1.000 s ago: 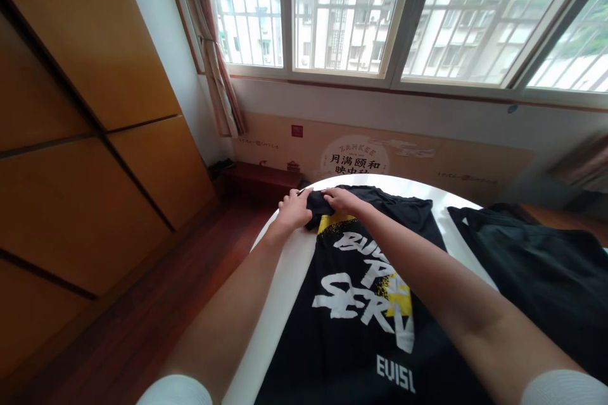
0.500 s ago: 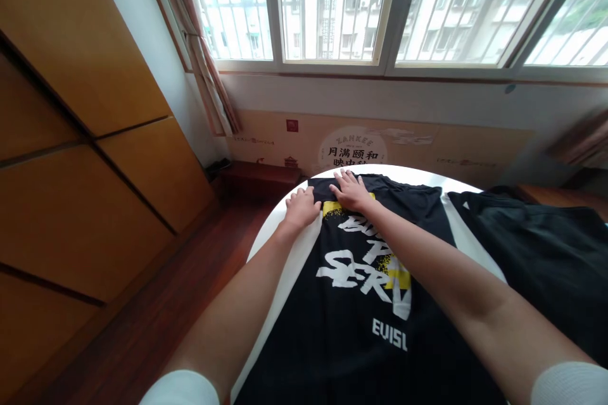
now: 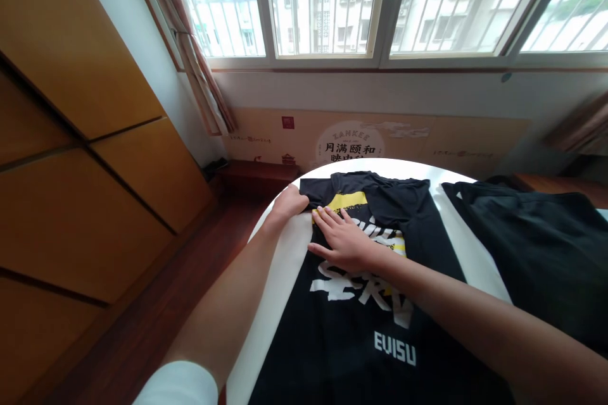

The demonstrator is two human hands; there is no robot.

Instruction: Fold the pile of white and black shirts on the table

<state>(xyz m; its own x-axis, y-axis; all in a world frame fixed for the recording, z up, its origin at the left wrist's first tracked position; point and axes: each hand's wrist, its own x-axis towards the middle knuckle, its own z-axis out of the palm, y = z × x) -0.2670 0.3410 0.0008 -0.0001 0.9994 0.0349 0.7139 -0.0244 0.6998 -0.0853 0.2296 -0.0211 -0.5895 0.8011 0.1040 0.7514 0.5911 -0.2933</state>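
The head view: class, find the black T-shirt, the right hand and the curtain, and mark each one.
black T-shirt [image 3: 332,348], head view, on the shirt's lower front
right hand [image 3: 344,243], head view, on the back of the hand
curtain [image 3: 199,88], head view, on its gathered fabric

Left arm [image 3: 223,323] and right arm [image 3: 451,285] reach forward; left hand [image 3: 289,204] curled; right hand [image 3: 344,243] splayed flat.

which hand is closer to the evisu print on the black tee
Right. The right hand lies flat on the black T-shirt, above the EVISU print. The left hand is farther away, at the shirt's far left edge.
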